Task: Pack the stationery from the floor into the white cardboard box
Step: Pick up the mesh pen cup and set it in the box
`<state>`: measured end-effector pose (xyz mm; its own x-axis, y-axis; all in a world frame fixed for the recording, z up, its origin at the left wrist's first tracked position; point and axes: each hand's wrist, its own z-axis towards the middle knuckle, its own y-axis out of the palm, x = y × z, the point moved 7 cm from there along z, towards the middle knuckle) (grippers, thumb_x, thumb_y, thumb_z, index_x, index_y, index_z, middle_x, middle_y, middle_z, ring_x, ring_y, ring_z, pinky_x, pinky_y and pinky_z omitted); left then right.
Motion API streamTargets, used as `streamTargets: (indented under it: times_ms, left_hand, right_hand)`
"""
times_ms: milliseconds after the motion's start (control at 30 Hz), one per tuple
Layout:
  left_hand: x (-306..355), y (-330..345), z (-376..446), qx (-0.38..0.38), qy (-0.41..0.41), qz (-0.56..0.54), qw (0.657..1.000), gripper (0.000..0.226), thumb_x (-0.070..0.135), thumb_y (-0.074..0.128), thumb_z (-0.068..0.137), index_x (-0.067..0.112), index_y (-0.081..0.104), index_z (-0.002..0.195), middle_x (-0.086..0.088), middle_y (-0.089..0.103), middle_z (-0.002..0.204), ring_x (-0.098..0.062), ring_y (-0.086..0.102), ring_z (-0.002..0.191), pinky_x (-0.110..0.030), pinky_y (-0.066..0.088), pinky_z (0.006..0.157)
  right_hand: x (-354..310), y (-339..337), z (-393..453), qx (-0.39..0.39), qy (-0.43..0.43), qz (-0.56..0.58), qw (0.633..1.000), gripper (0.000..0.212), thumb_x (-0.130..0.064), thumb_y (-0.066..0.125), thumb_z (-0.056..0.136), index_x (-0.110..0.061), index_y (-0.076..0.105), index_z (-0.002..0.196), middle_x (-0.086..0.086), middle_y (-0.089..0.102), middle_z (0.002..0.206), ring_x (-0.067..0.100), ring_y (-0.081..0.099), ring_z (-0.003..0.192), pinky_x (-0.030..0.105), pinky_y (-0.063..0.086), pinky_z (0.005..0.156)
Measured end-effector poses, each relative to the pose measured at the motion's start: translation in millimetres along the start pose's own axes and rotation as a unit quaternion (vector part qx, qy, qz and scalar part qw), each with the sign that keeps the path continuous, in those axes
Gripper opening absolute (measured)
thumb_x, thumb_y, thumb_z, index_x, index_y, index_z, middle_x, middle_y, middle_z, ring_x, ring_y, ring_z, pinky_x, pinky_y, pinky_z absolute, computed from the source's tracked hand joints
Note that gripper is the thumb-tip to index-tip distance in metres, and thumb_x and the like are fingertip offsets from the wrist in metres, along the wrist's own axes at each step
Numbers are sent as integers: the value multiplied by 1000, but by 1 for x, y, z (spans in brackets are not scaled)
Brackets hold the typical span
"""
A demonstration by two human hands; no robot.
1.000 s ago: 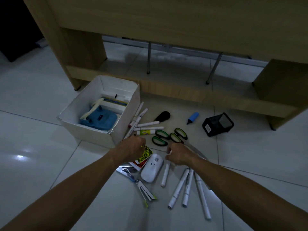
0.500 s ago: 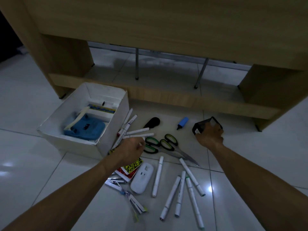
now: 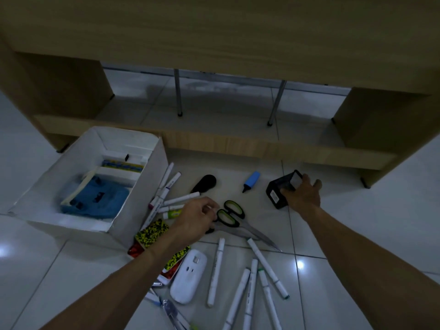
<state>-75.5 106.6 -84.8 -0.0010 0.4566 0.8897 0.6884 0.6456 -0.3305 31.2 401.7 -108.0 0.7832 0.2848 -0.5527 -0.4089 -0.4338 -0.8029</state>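
Observation:
The white cardboard box [image 3: 140, 206] stands open at the left with a blue item [image 3: 95, 201] and a few flat things inside. My left hand [image 3: 195, 221] curls its fingers onto the green-and-black handles of the scissors [image 3: 229, 216], whose blades point right. At the right, my right hand [image 3: 302, 194] grips the rim of a black mesh pen holder [image 3: 276, 195] lying tilted on the floor. Several white markers [image 3: 240, 279] lie scattered in front of me, and more markers [image 3: 166, 190] lean beside the box.
A black oval item [image 3: 204, 184] and a blue highlighter [image 3: 250, 181] lie between my hands. Yellow-black packets [image 3: 152, 232], a white device [image 3: 188, 277] and a metal tool [image 3: 171, 313] sit near my left forearm. A wooden desk [image 3: 214, 32] looms overhead, its low rail [image 3: 238, 144] behind.
My right hand left the markers and reached right to take hold of the black pen holder. My left hand shifted from the packets up to the scissors handles.

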Motion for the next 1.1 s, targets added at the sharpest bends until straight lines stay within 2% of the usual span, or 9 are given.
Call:
streamTargets:
  times_ms: [100, 200, 367, 433, 567, 767, 867, 1000, 1100]
  left_hand:
    - [-8, -2, 2, 12, -11, -5, 1000, 18, 4, 47, 96, 12, 62, 92, -18, 64, 91, -15, 58, 66, -15, 45, 50]
    - [-19, -10, 1, 21, -22, -6, 1000, 20, 2, 45, 96, 1, 62, 108, -19, 63, 96, -12, 55, 65, -7, 41, 45]
    - [-30, -28, -4, 42, -29, 33, 998, 19, 9, 52, 94, 23, 63, 87, -12, 65, 84, -20, 59, 73, -23, 43, 55]
    - [-26, -31, -6, 41, -10, 63, 997, 23, 9, 54, 92, 28, 61, 82, -16, 66, 83, -28, 60, 73, -31, 48, 61]
    - [-6, -40, -14, 56, 24, 123, 991, 16, 4, 54, 91, 7, 64, 102, -9, 65, 94, -15, 55, 73, -8, 40, 54]
    - [26, -65, -31, 85, 87, 87, 989, 83, 13, 72, 82, 25, 23, 148, 0, 42, 136, -10, 52, 107, -8, 46, 81]
    - [38, -88, -41, 156, 150, 140, 966, 92, 30, 78, 74, 36, 19, 146, -5, 42, 135, -19, 48, 122, -34, 48, 97]
    - [53, -131, -60, 289, 165, 181, 925, 100, 32, 74, 77, 36, 5, 150, -6, 41, 134, -20, 47, 116, -31, 45, 87]
    - [58, -157, -72, 336, 188, 243, 890, 82, 26, 71, 77, 23, 27, 146, -9, 45, 124, -26, 52, 106, -33, 47, 80]
  right_hand:
    - [5, -2, 2, -32, -31, 23, 999, 97, -32, 74, 82, -14, 12, 153, 17, 13, 155, 37, 35, 135, 39, 36, 107]
    - [9, -4, -1, -26, -13, 61, 998, 98, -33, 80, 76, -6, 21, 149, 21, 29, 145, 35, 43, 127, 36, 41, 99]
    - [-13, -5, -15, 36, -28, 92, 995, 32, -12, 59, 90, -1, 58, 120, 20, 62, 119, 32, 61, 102, 27, 45, 76]
    - [-38, -1, -29, 30, -68, 78, 994, 28, -11, 52, 93, -3, 62, 118, 17, 64, 119, 30, 61, 103, 26, 45, 78]
    - [-91, 16, -68, -32, -174, 69, 982, 22, -18, 56, 95, -8, 64, 113, 10, 65, 112, 18, 57, 89, 23, 44, 74]
    - [-170, 37, -141, -88, -308, 92, 943, 23, -18, 61, 92, -9, 67, 112, 9, 66, 114, 21, 61, 102, 30, 49, 91]
    - [-208, 40, -176, -82, -380, 130, 912, 18, -13, 62, 90, -8, 71, 104, 8, 70, 104, 20, 64, 94, 30, 51, 81]
    - [-249, 46, -215, -91, -463, 129, 872, 17, -14, 62, 91, -10, 71, 105, 6, 67, 97, 15, 60, 86, 23, 45, 72]
    - [-272, 52, -238, -120, -510, 144, 839, 20, -7, 62, 89, -7, 71, 107, 6, 66, 95, 15, 59, 85, 27, 49, 75]
